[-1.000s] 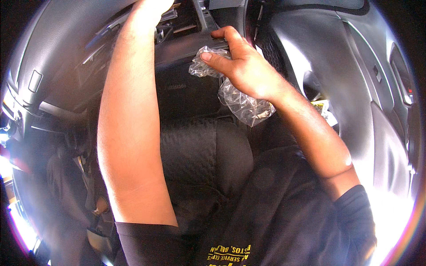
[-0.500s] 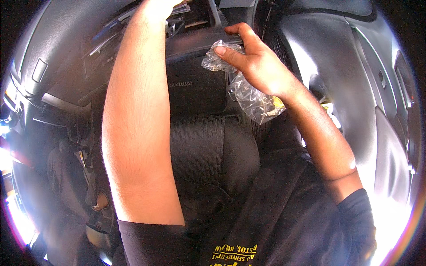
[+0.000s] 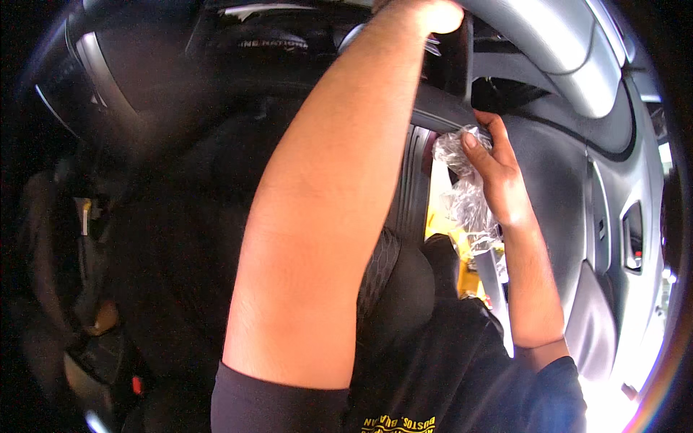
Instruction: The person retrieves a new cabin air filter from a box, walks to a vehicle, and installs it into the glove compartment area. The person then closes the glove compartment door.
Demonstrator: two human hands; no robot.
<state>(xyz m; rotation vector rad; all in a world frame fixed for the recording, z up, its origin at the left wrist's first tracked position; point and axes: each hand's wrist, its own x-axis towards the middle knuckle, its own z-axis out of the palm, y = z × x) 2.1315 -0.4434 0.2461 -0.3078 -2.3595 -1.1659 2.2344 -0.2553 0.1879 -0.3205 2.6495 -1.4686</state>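
My left arm stretches up across the picture. My left hand (image 3: 439, 14) is at the top edge, bright and partly cut off, over the open glove box (image 3: 451, 61), and its fingers are hidden. Lower and to the right, my right hand (image 3: 497, 169) grips a crumpled clear plastic bag (image 3: 465, 195) under the thumb. Its fingers reach round the side of the glove box's lowered lid (image 3: 444, 108). The bag hangs down from this hand, with yellow showing behind it. A few papers (image 3: 432, 47) show beside my left wrist.
A car door (image 3: 613, 195) with grey trim stands on the right, its handle recess facing me. The dark dashboard (image 3: 534, 58) runs along the top right. Below my arms is a black textured seat (image 3: 382, 267). Bright light enters at the lower right.
The view has swung left, so the glove box and both hands now appear farther right. My right hand still holds the plastic bag by the lid. My left hand stays at the glove box.
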